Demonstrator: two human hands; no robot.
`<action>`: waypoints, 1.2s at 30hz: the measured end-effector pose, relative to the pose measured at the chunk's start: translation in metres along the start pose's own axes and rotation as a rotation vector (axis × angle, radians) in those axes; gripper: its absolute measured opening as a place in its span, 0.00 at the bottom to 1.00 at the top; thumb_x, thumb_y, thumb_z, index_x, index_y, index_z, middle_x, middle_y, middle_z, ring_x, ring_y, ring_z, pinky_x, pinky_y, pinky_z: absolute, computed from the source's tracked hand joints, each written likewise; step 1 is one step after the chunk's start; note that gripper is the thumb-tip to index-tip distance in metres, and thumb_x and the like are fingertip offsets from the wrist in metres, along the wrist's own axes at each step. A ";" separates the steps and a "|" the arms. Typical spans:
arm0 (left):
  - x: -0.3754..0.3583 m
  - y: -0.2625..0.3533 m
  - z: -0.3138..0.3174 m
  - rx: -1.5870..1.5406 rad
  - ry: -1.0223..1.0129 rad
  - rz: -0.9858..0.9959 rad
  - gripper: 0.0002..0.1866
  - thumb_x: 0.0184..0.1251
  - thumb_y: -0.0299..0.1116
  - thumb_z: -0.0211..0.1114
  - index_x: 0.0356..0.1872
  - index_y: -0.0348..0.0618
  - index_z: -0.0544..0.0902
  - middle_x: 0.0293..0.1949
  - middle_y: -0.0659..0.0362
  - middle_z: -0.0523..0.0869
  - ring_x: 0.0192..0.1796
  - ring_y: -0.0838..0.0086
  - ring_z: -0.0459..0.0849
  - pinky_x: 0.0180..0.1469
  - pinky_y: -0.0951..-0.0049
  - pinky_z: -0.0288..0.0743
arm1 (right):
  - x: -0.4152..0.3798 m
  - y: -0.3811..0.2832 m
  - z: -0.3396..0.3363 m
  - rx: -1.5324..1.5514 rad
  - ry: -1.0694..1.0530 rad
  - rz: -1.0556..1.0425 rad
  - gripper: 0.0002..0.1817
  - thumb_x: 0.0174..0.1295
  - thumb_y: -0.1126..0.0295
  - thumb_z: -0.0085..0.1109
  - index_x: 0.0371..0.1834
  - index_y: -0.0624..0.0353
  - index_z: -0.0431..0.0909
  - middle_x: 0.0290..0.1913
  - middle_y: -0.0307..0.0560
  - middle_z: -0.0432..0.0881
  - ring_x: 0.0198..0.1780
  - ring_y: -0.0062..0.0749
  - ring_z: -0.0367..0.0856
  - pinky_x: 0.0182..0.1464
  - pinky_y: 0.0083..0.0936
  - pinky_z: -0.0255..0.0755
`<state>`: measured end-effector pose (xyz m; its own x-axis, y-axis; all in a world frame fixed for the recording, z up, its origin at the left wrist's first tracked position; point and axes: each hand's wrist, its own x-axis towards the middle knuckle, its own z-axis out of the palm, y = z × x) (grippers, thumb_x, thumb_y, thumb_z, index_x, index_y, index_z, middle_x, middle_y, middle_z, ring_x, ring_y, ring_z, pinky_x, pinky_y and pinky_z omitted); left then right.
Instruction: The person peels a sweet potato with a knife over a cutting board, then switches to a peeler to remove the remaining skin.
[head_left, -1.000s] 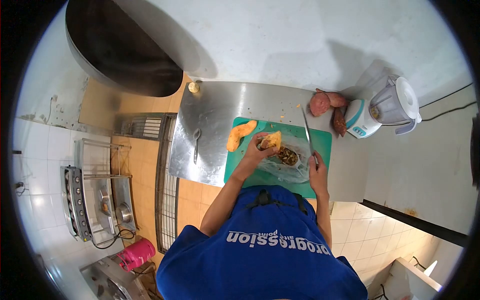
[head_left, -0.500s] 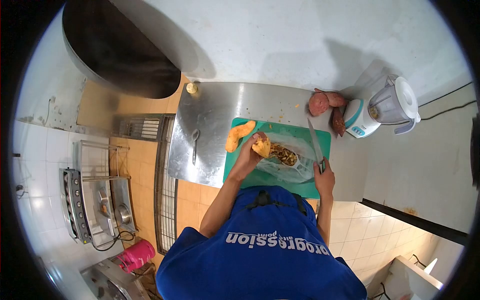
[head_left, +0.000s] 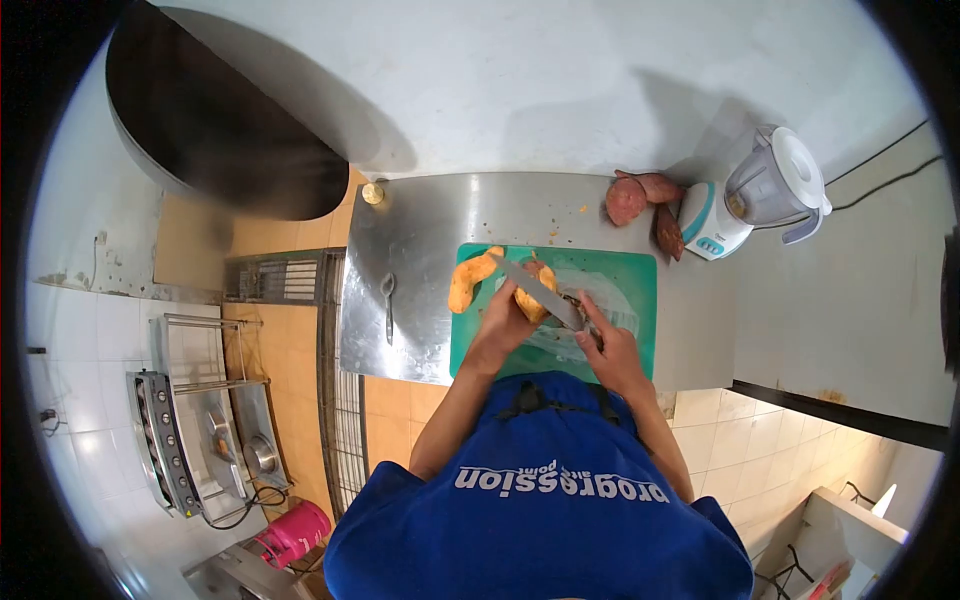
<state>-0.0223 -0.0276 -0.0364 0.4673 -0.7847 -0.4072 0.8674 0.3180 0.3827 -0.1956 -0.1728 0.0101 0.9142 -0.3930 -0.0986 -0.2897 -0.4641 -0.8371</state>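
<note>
My left hand is closed around a partly peeled sweet potato, its orange flesh showing, above a green cutting board. My right hand grips a knife; its broad blade lies across the sweet potato, pointing up and left. A peeled, curved sweet potato rests at the board's left edge. Under my hands is a clear plastic bag; the peelings on it are mostly hidden by my right hand and the knife.
Unpeeled red sweet potatoes sit at the counter's back right beside a blender. A spoon-like metal utensil lies on the steel counter at left. A small pale object stands at the far left corner.
My right hand has brought the knife from the board's right side leftward onto the sweet potato in my left hand. The view has shifted slightly.
</note>
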 end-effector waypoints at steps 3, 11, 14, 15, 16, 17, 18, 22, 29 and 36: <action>-0.001 -0.012 0.008 0.062 -0.004 0.156 0.28 0.85 0.54 0.51 0.74 0.48 0.68 0.65 0.59 0.78 0.68 0.66 0.77 0.70 0.57 0.73 | 0.007 -0.005 0.005 -0.083 -0.015 -0.110 0.34 0.74 0.50 0.59 0.82 0.40 0.65 0.25 0.57 0.81 0.28 0.53 0.83 0.35 0.42 0.75; -0.014 0.001 0.001 -0.040 -0.254 0.150 0.44 0.76 0.61 0.60 0.81 0.43 0.57 0.69 0.58 0.73 0.71 0.64 0.74 0.76 0.58 0.66 | 0.016 -0.001 0.011 -0.216 0.009 -0.260 0.34 0.74 0.52 0.59 0.82 0.38 0.64 0.28 0.56 0.84 0.30 0.56 0.84 0.36 0.48 0.76; -0.019 0.001 0.003 0.097 -0.313 0.220 0.47 0.70 0.50 0.71 0.82 0.43 0.55 0.69 0.58 0.73 0.73 0.64 0.73 0.77 0.60 0.64 | 0.016 -0.004 0.010 -0.199 -0.016 -0.215 0.33 0.74 0.54 0.59 0.82 0.38 0.64 0.31 0.58 0.85 0.32 0.57 0.85 0.37 0.49 0.77; -0.021 0.001 0.005 0.293 -0.273 0.262 0.51 0.65 0.44 0.76 0.82 0.43 0.55 0.67 0.58 0.73 0.73 0.65 0.72 0.77 0.61 0.64 | 0.017 -0.002 0.011 -0.158 -0.003 -0.253 0.33 0.74 0.55 0.59 0.82 0.39 0.64 0.33 0.59 0.86 0.32 0.59 0.85 0.38 0.50 0.77; -0.023 0.002 0.008 0.291 -0.273 0.260 0.51 0.65 0.44 0.76 0.82 0.43 0.55 0.67 0.58 0.73 0.73 0.65 0.72 0.77 0.61 0.64 | 0.017 -0.001 0.013 -0.117 0.011 -0.289 0.34 0.74 0.56 0.60 0.82 0.40 0.63 0.35 0.61 0.87 0.33 0.60 0.85 0.39 0.50 0.78; -0.025 0.003 0.010 0.437 -0.217 0.259 0.51 0.62 0.40 0.78 0.82 0.45 0.56 0.70 0.56 0.71 0.73 0.66 0.71 0.76 0.63 0.64 | 0.015 -0.001 0.014 -0.117 0.010 -0.287 0.34 0.74 0.56 0.60 0.82 0.40 0.63 0.35 0.61 0.87 0.33 0.60 0.85 0.39 0.50 0.78; -0.026 0.004 0.012 0.583 -0.160 0.258 0.52 0.58 0.37 0.80 0.81 0.47 0.58 0.72 0.55 0.70 0.74 0.67 0.69 0.75 0.64 0.64 | 0.015 -0.002 0.014 -0.117 -0.010 -0.293 0.34 0.74 0.56 0.59 0.83 0.41 0.62 0.36 0.63 0.87 0.34 0.62 0.85 0.40 0.51 0.78; -0.025 0.004 0.016 0.685 -0.142 0.289 0.51 0.56 0.34 0.80 0.80 0.46 0.60 0.69 0.56 0.71 0.71 0.67 0.71 0.74 0.66 0.64 | 0.014 -0.001 0.013 -0.102 -0.065 -0.318 0.36 0.75 0.56 0.57 0.84 0.46 0.58 0.34 0.66 0.86 0.34 0.66 0.84 0.40 0.53 0.76; -0.030 0.013 0.020 0.852 -0.170 0.332 0.50 0.52 0.37 0.83 0.77 0.47 0.65 0.67 0.57 0.74 0.71 0.66 0.72 0.75 0.65 0.62 | 0.019 -0.003 0.010 -0.085 -0.137 -0.323 0.38 0.76 0.55 0.56 0.86 0.48 0.53 0.30 0.66 0.84 0.32 0.67 0.82 0.40 0.54 0.74; -0.038 0.018 0.029 0.897 -0.144 0.333 0.46 0.55 0.38 0.81 0.75 0.46 0.66 0.64 0.57 0.75 0.70 0.67 0.72 0.74 0.64 0.64 | 0.020 -0.015 0.005 -0.138 -0.185 -0.263 0.37 0.76 0.57 0.56 0.86 0.45 0.55 0.33 0.66 0.85 0.35 0.68 0.84 0.43 0.54 0.76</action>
<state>-0.0295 -0.0072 0.0104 0.5880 -0.8048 -0.0807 0.2135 0.0582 0.9752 -0.1716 -0.1700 0.0181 0.9949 -0.1006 0.0045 -0.0611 -0.6384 -0.7673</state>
